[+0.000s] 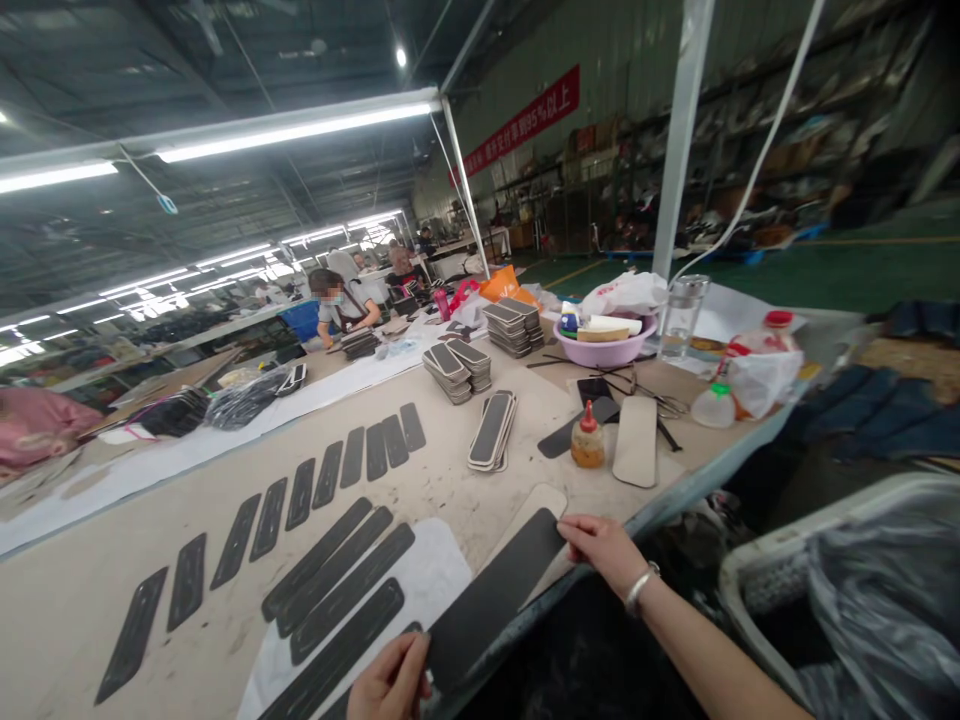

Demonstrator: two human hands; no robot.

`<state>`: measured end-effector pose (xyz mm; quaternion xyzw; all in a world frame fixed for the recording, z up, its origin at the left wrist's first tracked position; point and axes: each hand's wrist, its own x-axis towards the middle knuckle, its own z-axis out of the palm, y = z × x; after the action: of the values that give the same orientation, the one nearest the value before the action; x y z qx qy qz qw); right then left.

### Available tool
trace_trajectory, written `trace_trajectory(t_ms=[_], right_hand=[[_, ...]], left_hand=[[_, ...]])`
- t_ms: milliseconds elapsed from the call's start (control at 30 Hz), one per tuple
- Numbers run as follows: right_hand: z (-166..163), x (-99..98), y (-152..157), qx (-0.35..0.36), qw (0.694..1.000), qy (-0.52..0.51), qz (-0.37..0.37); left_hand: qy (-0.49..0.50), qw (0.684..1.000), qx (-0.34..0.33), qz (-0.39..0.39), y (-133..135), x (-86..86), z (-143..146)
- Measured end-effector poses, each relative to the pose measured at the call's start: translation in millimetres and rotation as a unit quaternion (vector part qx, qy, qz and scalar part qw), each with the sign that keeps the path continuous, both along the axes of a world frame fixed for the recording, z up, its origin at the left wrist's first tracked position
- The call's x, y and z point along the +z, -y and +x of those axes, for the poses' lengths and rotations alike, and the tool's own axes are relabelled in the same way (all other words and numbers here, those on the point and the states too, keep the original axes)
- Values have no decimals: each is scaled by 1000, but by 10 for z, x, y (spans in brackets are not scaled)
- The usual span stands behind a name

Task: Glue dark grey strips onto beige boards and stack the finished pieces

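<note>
A dark grey rounded strip (496,600) stretches between my two hands at the table's front edge. My left hand (390,682) pinches its near end, and my right hand (600,550) pinches the corner of its far end. Under the strip lies a longer beige rounded panel (547,500), its far end showing. Left of it, several glossy dark strips (352,590) lie on a white sheet (442,560). A slanting row of shorter dark strips (270,520) runs across the tabletop behind them.
Stacks of grey-and-beige panels (491,432) stand farther back. To the right are a red-tipped glue bottle (588,442), a beige panel (636,442), a purple basin (604,348) and a glass (682,318). A plastic-lined basket (757,570) stands beside the table. A co-worker (346,305) sits across.
</note>
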<state>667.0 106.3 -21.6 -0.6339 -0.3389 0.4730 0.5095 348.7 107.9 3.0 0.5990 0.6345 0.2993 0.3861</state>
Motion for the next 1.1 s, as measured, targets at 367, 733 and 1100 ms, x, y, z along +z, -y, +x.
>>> trace_trajectory(t_ms=[367, 733, 1100], right_hand=[[540, -289, -750, 36, 938, 332, -90], [543, -364, -830, 97, 898, 409, -130], [567, -391, -881, 116, 873, 451, -147]], left_hand=[[-223, 962, -148, 46, -505, -461, 526], [-265, 948, -173, 31, -535, -501, 503], [-292, 940, -176, 18, -523, -469, 549]])
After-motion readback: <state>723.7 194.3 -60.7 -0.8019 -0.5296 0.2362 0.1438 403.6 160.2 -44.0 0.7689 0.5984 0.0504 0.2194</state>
